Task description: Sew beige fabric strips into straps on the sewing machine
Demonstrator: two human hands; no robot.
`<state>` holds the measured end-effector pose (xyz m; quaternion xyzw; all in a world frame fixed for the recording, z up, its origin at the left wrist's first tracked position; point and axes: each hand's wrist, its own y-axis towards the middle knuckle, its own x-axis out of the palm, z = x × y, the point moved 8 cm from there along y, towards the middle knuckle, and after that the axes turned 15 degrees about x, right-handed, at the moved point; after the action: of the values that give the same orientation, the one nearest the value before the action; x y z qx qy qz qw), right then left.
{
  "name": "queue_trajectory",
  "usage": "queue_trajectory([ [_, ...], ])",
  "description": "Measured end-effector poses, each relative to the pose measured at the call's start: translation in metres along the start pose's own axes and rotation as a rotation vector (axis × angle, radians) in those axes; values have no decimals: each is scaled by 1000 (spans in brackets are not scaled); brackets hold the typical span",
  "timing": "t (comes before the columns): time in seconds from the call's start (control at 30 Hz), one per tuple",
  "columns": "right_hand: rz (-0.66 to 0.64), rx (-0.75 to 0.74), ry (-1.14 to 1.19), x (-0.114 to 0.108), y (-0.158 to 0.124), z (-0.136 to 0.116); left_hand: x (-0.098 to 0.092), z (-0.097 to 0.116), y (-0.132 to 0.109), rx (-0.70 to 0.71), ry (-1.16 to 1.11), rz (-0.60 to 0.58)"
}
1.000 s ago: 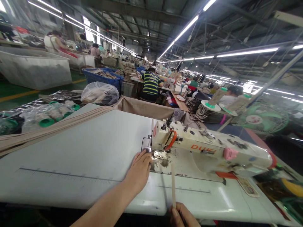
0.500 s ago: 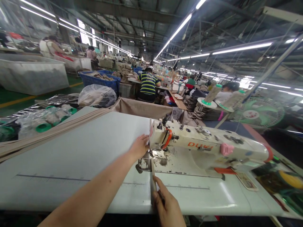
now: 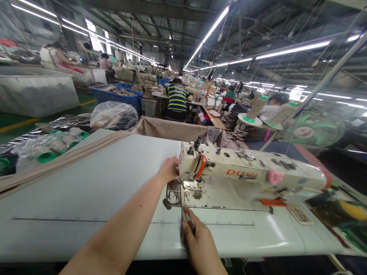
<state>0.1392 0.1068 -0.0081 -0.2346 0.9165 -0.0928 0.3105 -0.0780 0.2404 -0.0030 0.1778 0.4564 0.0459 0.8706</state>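
A narrow beige fabric strip (image 3: 182,198) runs from the table's front edge up to the needle area of a white sewing machine (image 3: 237,168). My right hand (image 3: 199,238) pinches this strip between thumb and fingers, just in front of the metal needle plate (image 3: 173,198). A small dark metal tool (image 3: 190,224) also shows inside that hand; its kind is unclear. My left hand (image 3: 168,170) reaches past the left side of the machine head. Its fingertips are hidden behind the head, so their grip cannot be seen.
Long beige strips (image 3: 71,154) lie along the table's left side, near bagged thread cones (image 3: 51,149). A fabric-lined bin (image 3: 172,128) stands behind the table. At right are thread cones (image 3: 256,109) and a green fan (image 3: 315,130). A person in a striped shirt (image 3: 177,97) sits ahead.
My right hand has moved slightly up toward the needle with the strip. My left hand has slid farther behind the machine head. The view has shifted a little.
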Motion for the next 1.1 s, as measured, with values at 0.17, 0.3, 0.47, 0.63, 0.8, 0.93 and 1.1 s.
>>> queue_trajectory([
  [0.17,6,16,13,3,2,3,-3,3,-2,6,2,-3],
  [0.3,21,32,0,5,4,4,-4,3,-2,-2,-24,31],
  [0.47,34,48,-46,5,6,1,-6,2,-1,-6,-92,77],
  [0.63,46,10,-69,3,7,-9,-12,-3,-4,-45,-224,152],
  [0.8,200,-109,-71,-9,3,-14,-22,-17,-17,-200,-357,318],
  [0.93,286,-188,3,-18,-1,-13,-21,-22,-37,-336,-527,456],
  [1.1,219,-218,130,-12,0,-23,-22,-13,-64,-371,-805,589],
])
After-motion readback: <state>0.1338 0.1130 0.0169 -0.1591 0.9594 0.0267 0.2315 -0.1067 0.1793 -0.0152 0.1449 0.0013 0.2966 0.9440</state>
